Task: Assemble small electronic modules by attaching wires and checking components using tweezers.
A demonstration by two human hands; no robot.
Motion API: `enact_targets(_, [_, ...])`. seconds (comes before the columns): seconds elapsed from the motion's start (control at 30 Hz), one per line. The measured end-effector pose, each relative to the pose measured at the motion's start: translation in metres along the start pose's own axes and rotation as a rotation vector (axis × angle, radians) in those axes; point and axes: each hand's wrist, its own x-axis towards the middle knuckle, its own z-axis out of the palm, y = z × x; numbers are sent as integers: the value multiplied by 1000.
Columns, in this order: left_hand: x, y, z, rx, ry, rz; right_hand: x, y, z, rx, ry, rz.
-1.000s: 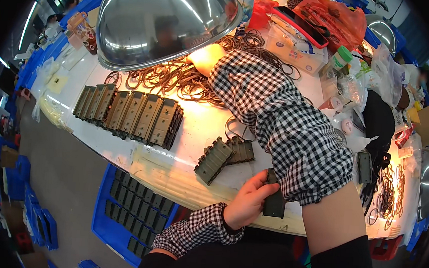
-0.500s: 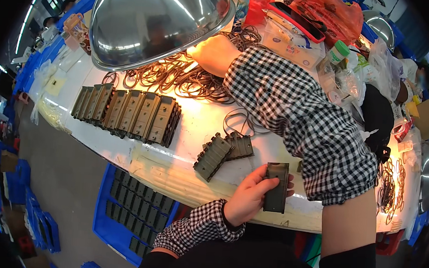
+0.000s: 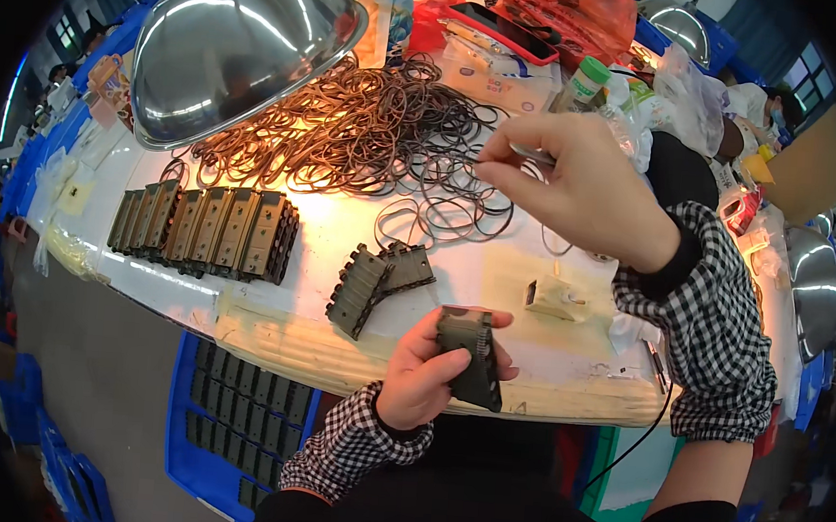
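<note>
In my left hand (image 3: 420,373) is a dark green rectangular plastic piece (image 3: 468,347) with a toothed edge; it is tilted, with my thumb across its face. My right hand (image 3: 579,180) is raised over the table, thumb and forefinger pinched together. A slim grey object (image 3: 532,155) shows inside its curled fingers, its kind unclear; a thin dark strand by the fingertips may be held or lie behind. Beyond spreads a tangled heap of brown looped bands (image 3: 350,125). Two similar green pieces (image 3: 358,294) lie overlapping on the table, left of my left hand.
A row of brownish-green pieces (image 3: 212,232) stands at the left under a shiny metal lamp shade (image 3: 244,45). A small pale block (image 3: 556,298) sits right of centre. A phone (image 3: 502,32), bags and a green-capped bottle (image 3: 585,84) crowd the back. Below the edge, a blue tray (image 3: 178,429) holds more pieces.
My right hand has come back from the band heap toward the right, fingers pinched. The green piece in my left hand has tilted. The whole view has shifted.
</note>
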Motion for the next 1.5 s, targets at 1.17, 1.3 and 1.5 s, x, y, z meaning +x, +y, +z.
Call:
enact_targets(1.17, [-1,4,49,40,-62,-52,-135,4,-9,1049,-226,551])
enact_targets(1.3, [-1,1,52,100,-53,-59,-144,8,-5,1112,-226,561])
enact_targets(1.5, [2,-2,52,194,-79,-52,-152,6,-6,1170,-205,599])
